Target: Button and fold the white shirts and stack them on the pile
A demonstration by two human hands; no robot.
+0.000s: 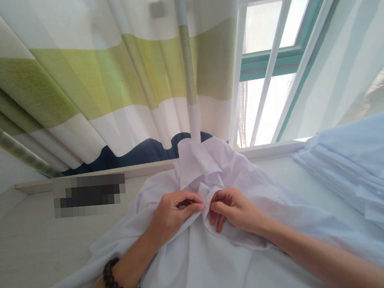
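A white garment (217, 261) lies spread over the pale surface, its bunched collar end near the far edge. Just below the collar, my left hand (176, 214) pinches the cloth edge between thumb and fingers. Close beside it on the right, my right hand (232, 209) is closed on the opposite edge of the same garment, thumb against the index finger and the other fingers curled under. The fingertips of both hands are a small distance apart. A dark bead bracelet (118, 285) circles the left wrist.
Folded white cloths (366, 165) are stacked at the right. A raised rim (141, 170) runs along the far edge. Behind it hang a green and white curtain (107, 79) and white bars (266, 76) before a window. A blurred dark patch lies at the left.
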